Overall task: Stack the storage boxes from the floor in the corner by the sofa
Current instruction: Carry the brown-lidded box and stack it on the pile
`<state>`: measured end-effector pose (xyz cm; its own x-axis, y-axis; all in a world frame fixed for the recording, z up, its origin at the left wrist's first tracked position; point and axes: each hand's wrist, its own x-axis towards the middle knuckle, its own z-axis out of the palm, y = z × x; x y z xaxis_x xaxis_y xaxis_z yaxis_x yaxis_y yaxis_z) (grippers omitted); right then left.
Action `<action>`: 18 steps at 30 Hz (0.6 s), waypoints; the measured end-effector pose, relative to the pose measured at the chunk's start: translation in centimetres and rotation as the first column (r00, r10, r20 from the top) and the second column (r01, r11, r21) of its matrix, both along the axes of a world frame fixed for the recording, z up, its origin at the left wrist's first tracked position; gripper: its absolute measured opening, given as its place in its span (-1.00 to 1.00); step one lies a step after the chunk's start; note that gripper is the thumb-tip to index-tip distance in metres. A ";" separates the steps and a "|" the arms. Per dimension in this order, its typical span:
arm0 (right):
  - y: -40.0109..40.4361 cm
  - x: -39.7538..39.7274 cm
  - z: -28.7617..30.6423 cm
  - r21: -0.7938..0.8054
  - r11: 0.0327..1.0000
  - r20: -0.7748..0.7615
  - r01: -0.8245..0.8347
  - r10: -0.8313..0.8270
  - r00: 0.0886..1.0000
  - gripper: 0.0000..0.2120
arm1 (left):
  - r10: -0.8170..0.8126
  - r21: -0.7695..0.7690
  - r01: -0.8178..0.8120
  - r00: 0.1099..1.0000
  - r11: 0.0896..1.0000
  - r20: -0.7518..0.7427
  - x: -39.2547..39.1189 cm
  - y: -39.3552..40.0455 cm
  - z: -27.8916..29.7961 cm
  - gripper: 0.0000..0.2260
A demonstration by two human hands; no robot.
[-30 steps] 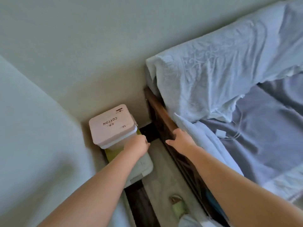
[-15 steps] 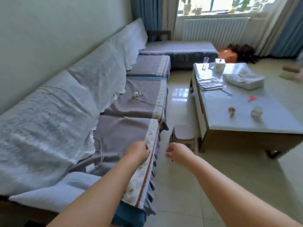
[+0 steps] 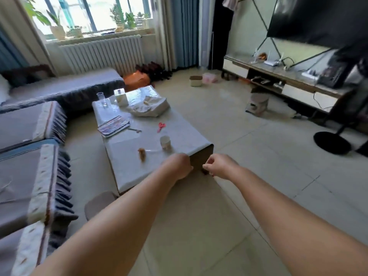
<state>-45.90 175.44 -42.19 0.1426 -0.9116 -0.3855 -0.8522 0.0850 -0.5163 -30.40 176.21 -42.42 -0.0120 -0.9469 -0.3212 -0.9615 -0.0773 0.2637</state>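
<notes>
Two storage boxes stand on the far floor near the curtain: a cream box with a brown lid (image 3: pixel 196 81) and a pink box (image 3: pixel 210 77) just right of it. My left hand (image 3: pixel 177 166) and my right hand (image 3: pixel 219 166) hang in mid-air in front of me, over the near end of the coffee table (image 3: pixel 129 156). Both hands are loosely curled and hold nothing. The sofa (image 3: pixel 23 162) runs along the left edge. The corner with the stacked boxes is out of view.
The coffee table carries a cup (image 3: pixel 165 143), red scissors (image 3: pixel 161 126), a glass and papers. A small stool (image 3: pixel 98 204) sits by the sofa, another stool (image 3: pixel 257 103) lies near the TV stand (image 3: pixel 288 84). A black fan base (image 3: pixel 332 143) stands at right.
My view has swung right, from the corner and sofa to the open room. The pink-lidded box stack has left the view. Both hands came off it and stay curled, holding nothing.
</notes>
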 end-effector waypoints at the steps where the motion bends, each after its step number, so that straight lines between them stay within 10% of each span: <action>1: -1.4 -1.2 -0.2 -0.004 1.000 -0.003 0.005 -0.005 1.000 -0.75 | -0.017 0.006 0.017 1.000 1.000 0.012 -0.8 -1.8 -0.2 -0.71; 18: -45.6 -26.6 3.4 -0.004 0.963 0.029 0.270 -0.269 0.963 -0.77 | -0.384 0.161 0.367 0.920 0.916 0.084 -23.8 -52.9 1.3 -0.70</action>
<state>-72.54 129.80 -38.79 -0.0983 -0.9208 -0.3773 -0.7836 0.3054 -0.5410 -54.22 123.27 -41.15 -0.3142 -0.8251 -0.4695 -0.9493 0.2672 0.1657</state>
